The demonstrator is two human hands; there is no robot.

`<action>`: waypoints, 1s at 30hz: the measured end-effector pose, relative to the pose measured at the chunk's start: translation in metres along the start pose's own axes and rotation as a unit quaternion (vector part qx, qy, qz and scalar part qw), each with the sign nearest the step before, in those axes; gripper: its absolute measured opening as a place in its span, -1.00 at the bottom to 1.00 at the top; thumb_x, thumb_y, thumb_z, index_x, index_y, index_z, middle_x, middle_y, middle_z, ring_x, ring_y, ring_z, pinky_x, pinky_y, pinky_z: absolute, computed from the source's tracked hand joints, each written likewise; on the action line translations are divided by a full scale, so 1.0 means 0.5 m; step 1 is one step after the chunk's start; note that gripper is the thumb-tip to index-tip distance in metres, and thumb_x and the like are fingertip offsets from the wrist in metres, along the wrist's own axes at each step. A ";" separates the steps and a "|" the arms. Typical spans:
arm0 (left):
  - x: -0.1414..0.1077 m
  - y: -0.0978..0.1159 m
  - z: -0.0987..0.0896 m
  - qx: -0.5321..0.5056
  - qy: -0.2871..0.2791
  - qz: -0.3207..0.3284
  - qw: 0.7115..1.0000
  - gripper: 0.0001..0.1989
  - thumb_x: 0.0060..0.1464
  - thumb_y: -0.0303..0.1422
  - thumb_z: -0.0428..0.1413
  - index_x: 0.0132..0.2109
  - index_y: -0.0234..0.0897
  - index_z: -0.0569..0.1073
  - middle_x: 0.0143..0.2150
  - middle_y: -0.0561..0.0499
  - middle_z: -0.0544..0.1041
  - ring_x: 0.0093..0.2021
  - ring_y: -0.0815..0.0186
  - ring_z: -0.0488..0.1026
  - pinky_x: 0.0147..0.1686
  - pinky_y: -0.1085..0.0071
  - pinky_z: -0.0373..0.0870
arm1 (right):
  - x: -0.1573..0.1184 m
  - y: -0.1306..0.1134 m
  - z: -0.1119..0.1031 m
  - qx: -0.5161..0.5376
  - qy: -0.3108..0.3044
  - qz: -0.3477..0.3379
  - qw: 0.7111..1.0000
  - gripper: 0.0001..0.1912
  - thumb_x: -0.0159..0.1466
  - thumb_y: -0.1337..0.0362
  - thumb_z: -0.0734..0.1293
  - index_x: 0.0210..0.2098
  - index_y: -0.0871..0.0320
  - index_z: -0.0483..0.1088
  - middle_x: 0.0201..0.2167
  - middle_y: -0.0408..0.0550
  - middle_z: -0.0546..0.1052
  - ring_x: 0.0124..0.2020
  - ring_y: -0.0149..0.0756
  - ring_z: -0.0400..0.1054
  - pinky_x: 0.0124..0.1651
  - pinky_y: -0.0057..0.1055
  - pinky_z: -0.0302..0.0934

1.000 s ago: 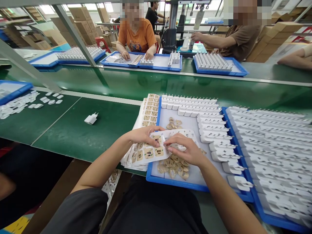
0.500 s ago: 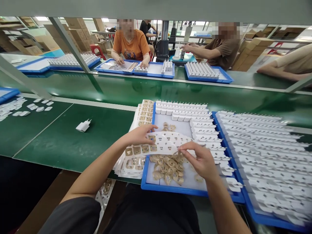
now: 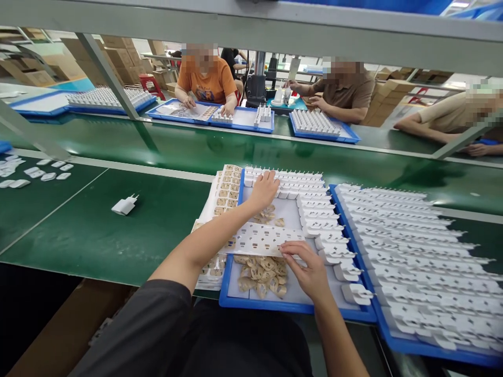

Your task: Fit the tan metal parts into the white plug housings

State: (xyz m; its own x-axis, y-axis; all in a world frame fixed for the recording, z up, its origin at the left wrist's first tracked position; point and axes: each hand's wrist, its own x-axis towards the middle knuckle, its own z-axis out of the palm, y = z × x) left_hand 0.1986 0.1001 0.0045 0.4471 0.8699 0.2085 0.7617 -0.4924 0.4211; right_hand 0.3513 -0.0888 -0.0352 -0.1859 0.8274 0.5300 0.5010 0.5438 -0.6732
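My left hand point(image 3: 266, 189) reaches across to the back rows of white plug housings point(image 3: 288, 189) in the blue tray point(image 3: 271, 305). Its fingers are bent down onto one of them; the fingertips are partly hidden. My right hand point(image 3: 308, 267) pinches thumb and finger together at the lower right edge of a white sticker sheet point(image 3: 261, 238); whatever is between the tips is too small to make out. The sheet, mostly with cut-out shapes, lies across the tray. Below it is a heap of loose tan pieces point(image 3: 261, 275), with a few more tan pieces point(image 3: 269, 212) behind.
A stack of sticker sheets point(image 3: 223, 191) lies left of the tray. To the right, a second blue tray point(image 3: 440, 353) holds rows of white housings. One white plug point(image 3: 124, 205) lies on the green bench point(image 3: 78, 230). Across the belt, co-workers sit behind blue trays point(image 3: 245, 123).
My left hand has let go of the sticker sheet and moved up to the back housings. The sheet now lies flatter. My right hand stays pinched near its edge. The camera view has shifted slightly.
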 end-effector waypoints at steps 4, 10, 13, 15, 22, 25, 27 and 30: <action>-0.031 -0.010 -0.022 -0.061 -0.001 0.007 0.998 -0.76 0.14 -0.62 0.05 -0.05 -0.35 0.38 0.15 -0.32 0.43 0.25 -0.04 0.31 0.20 0.02 0.23 | -0.002 -0.004 -0.004 -0.008 0.025 0.013 1.000 -0.89 0.35 0.31 0.35 -0.25 0.05 0.55 -0.19 0.02 0.57 -0.15 -0.15 0.51 -0.12 -0.19 0.45; -0.231 -0.018 -0.110 -0.441 -0.011 -0.032 0.897 -0.54 0.06 -0.23 0.30 0.02 -0.18 0.27 0.01 -0.08 0.50 -0.08 0.24 0.52 -0.09 0.33 0.47 | 0.000 -0.018 -0.006 0.084 0.035 0.049 0.995 -0.93 0.37 0.30 0.34 -0.24 0.07 0.49 -0.36 -0.05 0.56 -0.31 -0.21 0.47 -0.25 -0.27 0.39; -0.337 -0.012 -0.120 -0.627 -0.002 -0.121 0.769 -0.36 -0.11 -0.22 0.40 0.07 -0.12 0.29 -0.07 -0.01 0.49 -0.16 0.28 0.49 -0.18 0.39 0.46 | 0.005 -0.044 0.007 0.164 0.016 0.061 0.984 -0.93 0.37 0.28 0.32 -0.22 0.06 0.47 -0.38 -0.06 0.52 -0.32 -0.23 0.44 -0.27 -0.30 0.37; -0.384 -0.008 -0.103 -0.683 0.013 -0.169 0.711 -0.30 -0.19 -0.22 0.43 0.09 -0.10 0.31 -0.11 0.01 0.48 -0.20 0.29 0.48 -0.23 0.41 0.45 | 0.011 -0.072 0.022 0.215 -0.006 0.056 0.975 -0.94 0.37 0.28 0.32 -0.23 0.06 0.46 -0.39 -0.06 0.51 -0.32 -0.23 0.43 -0.26 -0.30 0.37; -0.449 -0.002 -0.016 -0.694 0.045 -0.170 0.698 -0.59 -0.09 -0.16 0.37 -0.08 -0.14 0.51 -0.10 -0.03 0.54 -0.08 0.17 0.51 -0.10 0.31 0.48 | 0.023 -0.149 0.072 0.323 -0.058 0.056 0.943 -0.95 0.34 0.29 0.35 -0.26 0.06 0.48 -0.40 -0.08 0.52 -0.36 -0.27 0.42 -0.28 -0.34 0.35; -0.466 -0.004 -0.009 -0.606 0.066 -0.135 0.781 -0.68 0.09 -0.14 0.27 -0.04 -0.13 0.57 0.15 -0.10 0.50 0.21 0.03 0.41 0.13 0.18 0.43 | 0.021 -0.148 0.081 0.321 -0.037 0.080 0.943 -0.94 0.34 0.28 0.35 -0.27 0.06 0.47 -0.40 -0.09 0.51 -0.37 -0.28 0.41 -0.30 -0.36 0.34; -0.476 -0.008 -0.009 -0.556 0.042 -0.117 0.822 -0.62 0.19 -0.13 0.19 0.11 -0.13 0.54 0.22 -0.14 0.49 0.25 0.00 0.40 0.19 0.12 0.40 | 0.018 -0.148 0.085 0.319 -0.029 0.091 0.943 -0.95 0.34 0.29 0.35 -0.28 0.06 0.47 -0.40 -0.09 0.51 -0.37 -0.29 0.41 -0.30 -0.39 0.35; -0.485 -0.013 -0.009 -0.488 0.031 -0.081 0.869 -0.50 0.20 -0.15 0.20 0.25 -0.14 0.45 0.23 -0.15 0.51 0.22 0.01 0.45 0.23 0.12 0.39 | 0.014 -0.151 0.088 0.320 -0.032 0.100 0.942 -0.95 0.34 0.31 0.35 -0.27 0.06 0.48 -0.39 -0.11 0.52 -0.37 -0.32 0.42 -0.31 -0.43 0.34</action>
State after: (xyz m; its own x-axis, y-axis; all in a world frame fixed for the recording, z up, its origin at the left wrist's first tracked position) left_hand 0.0833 -0.1078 -0.0449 0.3221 0.9403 0.1104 0.0393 -0.1298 0.9908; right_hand 0.2750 -0.1179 -0.0034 -0.2020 0.9178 0.3418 -0.0769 0.3330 -0.9398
